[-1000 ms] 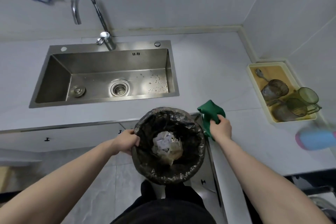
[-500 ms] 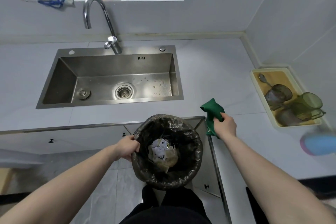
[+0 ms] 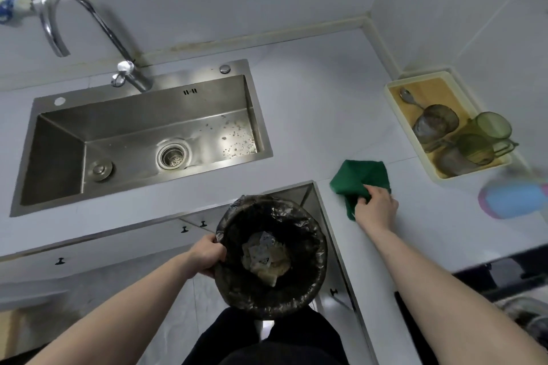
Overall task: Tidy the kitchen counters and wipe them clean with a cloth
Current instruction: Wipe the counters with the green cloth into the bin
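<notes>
My right hand [image 3: 374,209] grips a green cloth [image 3: 357,179] that lies spread on the pale grey counter [image 3: 320,104], just right of the inner corner. My left hand [image 3: 207,255] grips the left rim of a round bin lined with a black bag [image 3: 308,281], held in front of the counter edge. Crumpled paper scraps [image 3: 264,258] lie at the bottom of the bin.
A steel sink [image 3: 59,151] with a curved tap [image 3: 89,18] sits at the left. A yellow tray [image 3: 394,98] with glass mugs and a spoon stands against the right wall. A blurred blue and pink object [image 3: 513,198] is at the right edge. Cabinet fronts lie below.
My right hand has carried the green cloth to the right and set it down flat on the counter. My left hand still holds the bin in much the same place.
</notes>
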`<control>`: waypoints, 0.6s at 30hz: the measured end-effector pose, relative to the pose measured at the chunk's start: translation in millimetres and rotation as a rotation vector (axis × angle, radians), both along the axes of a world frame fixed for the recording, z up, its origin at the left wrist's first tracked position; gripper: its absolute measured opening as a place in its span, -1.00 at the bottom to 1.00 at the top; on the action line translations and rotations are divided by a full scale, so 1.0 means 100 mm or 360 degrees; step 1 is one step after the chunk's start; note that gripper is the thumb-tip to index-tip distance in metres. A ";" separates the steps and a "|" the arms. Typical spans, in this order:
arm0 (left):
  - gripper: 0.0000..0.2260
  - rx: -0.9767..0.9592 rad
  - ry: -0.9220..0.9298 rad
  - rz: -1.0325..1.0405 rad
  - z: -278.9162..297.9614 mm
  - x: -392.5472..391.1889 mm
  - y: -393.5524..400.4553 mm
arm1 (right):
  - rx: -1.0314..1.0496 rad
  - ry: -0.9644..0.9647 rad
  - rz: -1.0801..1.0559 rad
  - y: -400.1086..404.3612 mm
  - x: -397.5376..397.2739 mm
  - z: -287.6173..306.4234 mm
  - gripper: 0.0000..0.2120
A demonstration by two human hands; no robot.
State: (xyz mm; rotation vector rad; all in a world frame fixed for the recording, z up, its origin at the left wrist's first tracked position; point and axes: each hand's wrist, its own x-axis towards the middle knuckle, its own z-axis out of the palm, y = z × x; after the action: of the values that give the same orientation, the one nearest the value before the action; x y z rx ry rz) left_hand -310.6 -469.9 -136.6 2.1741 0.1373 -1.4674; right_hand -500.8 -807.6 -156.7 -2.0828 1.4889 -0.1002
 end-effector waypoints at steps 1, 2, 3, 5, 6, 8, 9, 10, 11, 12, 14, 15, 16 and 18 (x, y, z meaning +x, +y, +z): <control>-0.70 0.0006 0.0009 0.0001 -0.04 0.00 -0.02 | 0.0033 -0.0006 0.0024 0.09 0.03 -0.01 -0.61; -0.68 0.0014 0.0024 -0.0006 -0.07 0.00 -0.04 | 0.0074 -0.0023 0.0049 0.22 0.05 -0.02 -0.61; -0.66 0.0017 0.0040 -0.0016 -0.10 0.01 -0.05 | 0.0113 -0.0054 0.0098 0.37 0.07 -0.02 -0.61; -0.68 0.0025 0.0050 -0.0041 -0.18 0.04 -0.07 | 0.0234 -0.0149 0.0225 0.68 0.13 0.01 -0.63; -0.71 0.0023 0.0038 -0.0076 -0.23 0.07 -0.07 | 0.0338 -0.0212 0.0250 0.83 0.14 0.03 -0.65; -0.80 -0.0001 -0.0027 -0.0110 -0.34 0.11 -0.05 | 0.0504 -0.0319 0.0307 1.09 0.18 0.10 -0.69; -0.83 -0.0011 -0.0039 -0.0131 -0.39 0.12 -0.02 | 0.0513 -0.0363 0.0317 1.20 0.18 0.13 -0.70; -0.83 -0.0026 -0.0040 -0.0141 -0.43 0.12 0.00 | 0.0474 -0.0395 0.0314 1.29 0.18 0.15 -0.71; -0.83 -0.0022 -0.0038 -0.0137 -0.48 0.12 0.04 | 0.0416 -0.0415 0.0301 1.38 0.16 0.16 -0.72; -0.83 -0.0021 -0.0033 -0.0140 -0.53 0.12 0.07 | 0.0363 -0.0434 0.0276 1.47 0.15 0.15 -0.73; -0.85 -0.0014 -0.0014 -0.0163 -0.75 0.15 0.19 | 0.0301 -0.0469 0.0196 1.63 0.13 0.03 -0.74; -0.86 -0.0010 -0.0001 -0.0158 -0.93 0.19 0.26 | 0.0267 -0.0485 0.0159 1.71 0.15 -0.10 -0.74; -0.88 -0.0003 0.0020 -0.0152 -1.10 0.20 0.33 | 0.0250 -0.0489 0.0128 1.78 0.15 -0.22 -0.74; -0.91 0.0030 0.0072 -0.0142 -1.42 0.19 0.43 | 0.0217 -0.0453 0.0079 1.90 0.16 -0.49 -0.73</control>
State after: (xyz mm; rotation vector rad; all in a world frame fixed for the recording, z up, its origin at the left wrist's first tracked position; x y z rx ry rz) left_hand -291.4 -427.0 -278.6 2.1885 0.0708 -1.5709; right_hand -484.8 -617.2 -206.0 -1.9046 1.2379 -0.2576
